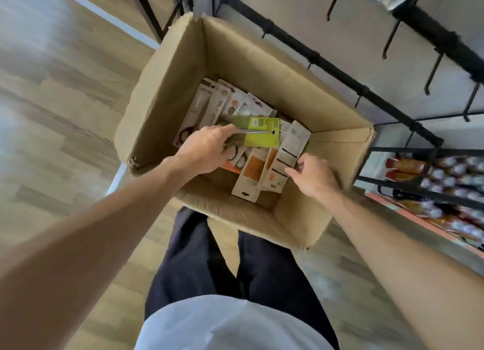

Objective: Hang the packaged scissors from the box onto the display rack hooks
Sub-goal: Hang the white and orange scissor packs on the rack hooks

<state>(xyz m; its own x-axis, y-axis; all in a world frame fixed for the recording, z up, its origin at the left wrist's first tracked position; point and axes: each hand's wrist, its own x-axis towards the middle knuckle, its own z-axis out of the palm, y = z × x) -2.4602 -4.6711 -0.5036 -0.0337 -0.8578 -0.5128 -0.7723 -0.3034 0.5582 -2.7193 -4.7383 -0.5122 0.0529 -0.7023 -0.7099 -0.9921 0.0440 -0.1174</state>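
head cam only | worn on head, tilted steeply down | close over open cardboard box (167, 87) on the floor (52, 114) | display rack (327, 64) upper right, frame rolled

You will find nothing here that reads as a word, brand or number. The yellow-green package (258, 132) pinched in your left hand (207, 153) carries a grey label patch and small dark print beyond your fingertips, all too blurred to make out. The white card package (289, 150) that your right hand (313, 175) touches at its edge shows only three dark bars just past your fingers, with no legible letters. The other packages in the box (167, 87) show printed patches and round marks, unreadable. The bottle labels on the shelf (424, 178), out past your right hand, are smeared too.
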